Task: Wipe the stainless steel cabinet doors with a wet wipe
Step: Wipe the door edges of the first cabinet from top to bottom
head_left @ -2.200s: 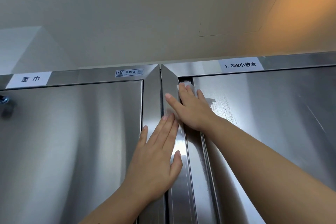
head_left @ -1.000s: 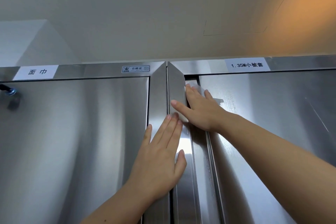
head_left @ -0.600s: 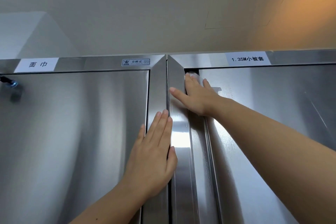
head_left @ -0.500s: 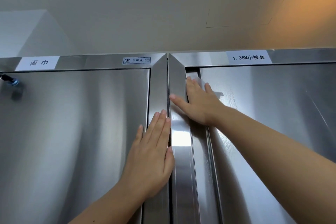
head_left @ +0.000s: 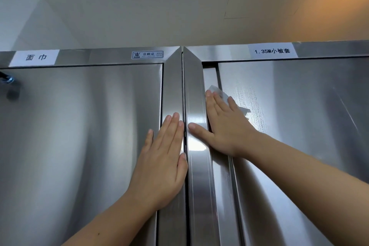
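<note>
Wiping hand: our right hand (head_left: 225, 130), fingers straight, presses the wipe (head_left: 218, 92) onto the right door's (head_left: 299, 126) left edge.
Wipe: peeks out at 1 o'clock of that hand.
Left hand (head_left: 161, 166): ours lies flat, empty, on the left door (head_left: 79, 136).

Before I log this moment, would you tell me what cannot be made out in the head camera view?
- Wet wipe: mostly hidden under the right hand, head view; its full extent is unclear.
- Certificate sticker: head view, fine print too small to read.
- Dark fitting on the left door: cut off by the left edge; unidentifiable.
- Right door: lower part and right side run past the frame edges.
</note>
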Motion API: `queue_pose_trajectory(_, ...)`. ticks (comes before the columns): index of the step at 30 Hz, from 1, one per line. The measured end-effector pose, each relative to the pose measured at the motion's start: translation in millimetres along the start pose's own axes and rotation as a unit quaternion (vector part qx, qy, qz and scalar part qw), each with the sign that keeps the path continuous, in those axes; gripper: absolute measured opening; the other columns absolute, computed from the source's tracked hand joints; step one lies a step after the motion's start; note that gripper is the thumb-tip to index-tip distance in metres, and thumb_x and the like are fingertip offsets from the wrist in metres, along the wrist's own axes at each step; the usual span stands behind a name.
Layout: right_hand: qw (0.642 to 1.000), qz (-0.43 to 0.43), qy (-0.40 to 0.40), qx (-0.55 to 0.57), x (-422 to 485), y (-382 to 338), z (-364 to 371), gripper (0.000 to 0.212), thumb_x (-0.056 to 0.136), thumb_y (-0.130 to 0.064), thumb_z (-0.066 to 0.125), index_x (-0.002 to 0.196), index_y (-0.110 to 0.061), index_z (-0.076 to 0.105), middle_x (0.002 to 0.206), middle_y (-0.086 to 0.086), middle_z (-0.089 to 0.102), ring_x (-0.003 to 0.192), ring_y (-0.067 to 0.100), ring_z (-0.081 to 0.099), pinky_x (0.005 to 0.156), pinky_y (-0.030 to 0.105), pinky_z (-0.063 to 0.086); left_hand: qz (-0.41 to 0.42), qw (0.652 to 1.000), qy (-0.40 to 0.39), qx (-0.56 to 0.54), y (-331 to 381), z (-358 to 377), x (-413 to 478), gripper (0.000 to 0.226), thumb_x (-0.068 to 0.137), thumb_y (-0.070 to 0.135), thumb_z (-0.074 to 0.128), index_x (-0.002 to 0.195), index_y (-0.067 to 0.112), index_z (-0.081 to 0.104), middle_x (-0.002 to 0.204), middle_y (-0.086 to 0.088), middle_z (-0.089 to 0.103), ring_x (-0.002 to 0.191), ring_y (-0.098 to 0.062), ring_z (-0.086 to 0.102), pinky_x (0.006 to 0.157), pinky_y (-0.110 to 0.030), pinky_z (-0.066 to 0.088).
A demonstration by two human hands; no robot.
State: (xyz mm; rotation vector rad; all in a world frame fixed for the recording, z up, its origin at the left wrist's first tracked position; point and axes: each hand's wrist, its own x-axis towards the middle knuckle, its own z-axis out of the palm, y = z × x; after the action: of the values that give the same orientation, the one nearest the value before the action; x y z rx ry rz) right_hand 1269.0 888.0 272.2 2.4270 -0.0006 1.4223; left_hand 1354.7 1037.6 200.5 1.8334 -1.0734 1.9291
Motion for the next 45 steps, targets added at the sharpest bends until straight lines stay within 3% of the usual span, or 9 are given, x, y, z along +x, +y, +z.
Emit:
queue_pose_trajectory(3,1.0,-0.007,-0.006,0.018,-18.7,-4.3,8.0,0.101,0.066,-0.075,-0.008,0.141,-0.009,-0.025,0.153,0.005,-0.023,0.14,0.012,-0.023,0.112,0.033,-0.018,0.004,1.0,0.002,0.001,0.4,-0.3,-3.6,0.06,0.088,0.026,0.027,0.143,0.004,0.028,0.152,-0.008,0.023,0.14,-0.024,0.018,0.108,-0.05,0.018)
queue_pose_trajectory(7,0.999,-0.025,-0.014,0.045,-56.6,-12.2,25.0,0.093,0.073,-0.078,-0.006,0.139,-0.017,-0.031,0.15,-0.001,-0.03,0.135,0.006,-0.032,0.111,0.029,-0.022,-0.005,1.0,-0.005,-0.004,2.8,-1.0,-10.3,0.06,0.089,0.028,0.025,0.145,0.006,0.022,0.153,-0.006,0.018,0.141,-0.021,0.013,0.109,-0.046,0.012)
queue_pose_trajectory(12,0.999,-0.001,-0.018,0.051,-54.4,-17.2,21.9,0.101,0.066,-0.076,-0.006,0.142,-0.012,-0.025,0.153,0.002,-0.024,0.138,0.008,-0.025,0.111,0.029,-0.02,-0.013,1.0,-0.016,-0.012,10.0,-1.9,-18.2,0.06,0.088,0.026,0.025,0.144,0.003,0.027,0.152,-0.01,0.021,0.141,-0.025,0.018,0.109,-0.048,0.022)
queue_pose_trajectory(17,0.998,0.022,0.005,0.056,-39.6,-23.4,19.4,0.098,0.073,-0.073,0.003,0.143,-0.008,-0.02,0.155,0.006,-0.018,0.142,0.013,-0.018,0.11,0.031,-0.018,0.001,1.0,-0.029,0.003,13.2,-4.9,-33.7,0.059,0.088,0.024,0.028,0.142,0.001,0.03,0.151,-0.013,0.025,0.14,-0.028,0.022,0.107,-0.052,0.029)
queue_pose_trajectory(27,0.998,-0.007,-0.027,0.052,-111.6,-35.4,50.6,0.1,0.074,-0.08,-0.002,0.143,-0.011,-0.026,0.152,0.001,-0.026,0.138,0.008,-0.027,0.112,0.03,-0.02,0.028,0.998,-0.05,0.023,17.2,-8.1,-52.9,0.06,0.087,0.026,0.032,0.14,-0.003,0.031,0.149,-0.017,0.026,0.138,-0.032,0.025,0.102,-0.052,0.037)
queue_pose_trajectory(36,0.995,0.017,0.013,0.098,-83.1,-32.9,43.4,0.1,0.072,-0.074,0.006,0.145,-0.01,-0.018,0.155,0.005,-0.016,0.141,0.011,-0.017,0.109,0.027,-0.021,0.025,0.997,-0.063,0.021,20.5,-8.0,-62.4,0.061,0.088,0.026,0.033,0.142,-0.002,0.028,0.15,-0.017,0.023,0.139,-0.031,0.022,0.105,-0.051,0.031)
queue_pose_trajectory(45,0.994,0.022,-0.02,0.108,-166.2,-60.6,79.4,0.093,0.081,-0.073,0.01,0.143,-0.012,-0.021,0.153,0.002,-0.021,0.14,0.009,-0.022,0.114,0.033,-0.016,0.032,0.997,-0.067,0.023,33.6,-8.5,-98.2,0.063,0.087,0.029,0.035,0.141,-0.002,0.028,0.15,-0.018,0.022,0.139,-0.032,0.021,0.109,-0.05,0.022)
